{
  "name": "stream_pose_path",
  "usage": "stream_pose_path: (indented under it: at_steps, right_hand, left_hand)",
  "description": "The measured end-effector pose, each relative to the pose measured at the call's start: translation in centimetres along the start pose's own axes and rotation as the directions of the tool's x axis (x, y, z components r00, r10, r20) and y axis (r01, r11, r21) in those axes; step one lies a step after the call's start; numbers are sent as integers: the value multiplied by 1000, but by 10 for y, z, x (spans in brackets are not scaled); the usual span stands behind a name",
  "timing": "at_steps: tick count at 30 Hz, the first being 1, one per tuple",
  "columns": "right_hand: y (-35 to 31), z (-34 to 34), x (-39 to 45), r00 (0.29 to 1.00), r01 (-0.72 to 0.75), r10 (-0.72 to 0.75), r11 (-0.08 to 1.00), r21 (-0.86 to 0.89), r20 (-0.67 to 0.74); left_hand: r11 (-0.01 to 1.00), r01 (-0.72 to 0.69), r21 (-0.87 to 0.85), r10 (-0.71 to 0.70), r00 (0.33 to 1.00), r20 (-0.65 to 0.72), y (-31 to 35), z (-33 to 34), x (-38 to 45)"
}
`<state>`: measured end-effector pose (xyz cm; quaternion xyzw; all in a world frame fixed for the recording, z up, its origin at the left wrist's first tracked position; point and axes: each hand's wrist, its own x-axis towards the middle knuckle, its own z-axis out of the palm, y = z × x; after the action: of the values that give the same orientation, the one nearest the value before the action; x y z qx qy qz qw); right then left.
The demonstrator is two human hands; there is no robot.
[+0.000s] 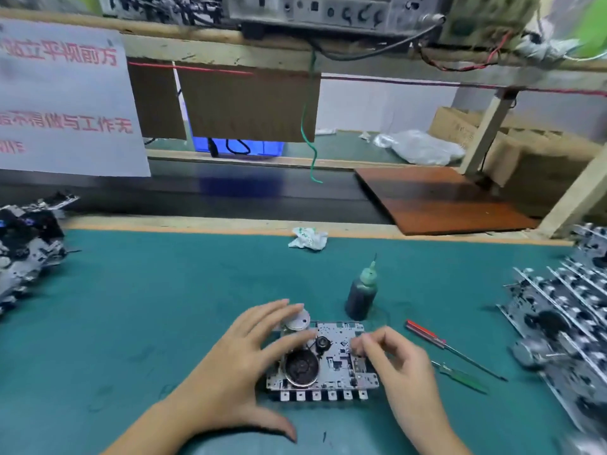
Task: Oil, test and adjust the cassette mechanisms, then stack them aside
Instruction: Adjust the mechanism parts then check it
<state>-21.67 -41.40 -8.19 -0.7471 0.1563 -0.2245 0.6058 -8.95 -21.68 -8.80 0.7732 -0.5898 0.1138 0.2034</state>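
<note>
Metal cassette mechanism [331, 359] lay on the green mat [147, 307], the left hand [243, 366] spread flat over its flywheel side while the right hand [397, 359] curled its fingertips onto the plate. One pile [26, 244] sat left and racked units [558, 320] right, so this one seemed mid-test, stacking still ahead.

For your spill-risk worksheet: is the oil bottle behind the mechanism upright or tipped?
Upright. The oil bottle stands on its base on the green mat, nozzle pointing up, neither hand touching it.
</note>
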Motion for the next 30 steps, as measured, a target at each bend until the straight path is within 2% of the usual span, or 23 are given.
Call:
stream_pose_path:
  at_steps: [3,7,12,18,22,28,30]
  right_hand:
    - [-1,3,-1,997,72,-72,993,-90,2]
    - [-3,3,-3,990,143,-144,977,-157,4]
    - [3,4,-5,974,220,-227,929,-299,12]
    - [-1,6,-7,954,287,-300,886,-364,20]
    - [-1,6,-8,959,270,-281,898,-348,20]
    - [-8,4,-9,968,248,-238,884,-395,75]
    - [-16,-2,-5,974,223,-175,868,-444,147]
  left_hand:
    - [963,169,-211,-158,985,67,-1,4,-1]
    - [910,198,-365,-190,980,58,-4,8,0]
    - [883,205,-422,-203,978,51,-5,10,2]
    - [868,239,-436,-233,970,69,-3,10,2]
    - [845,302,-441,-293,952,89,-1,9,2]
    - [781,319,-537,-277,948,160,-2,7,3]
    - [766,327,-554,-282,945,168,-1,5,3]
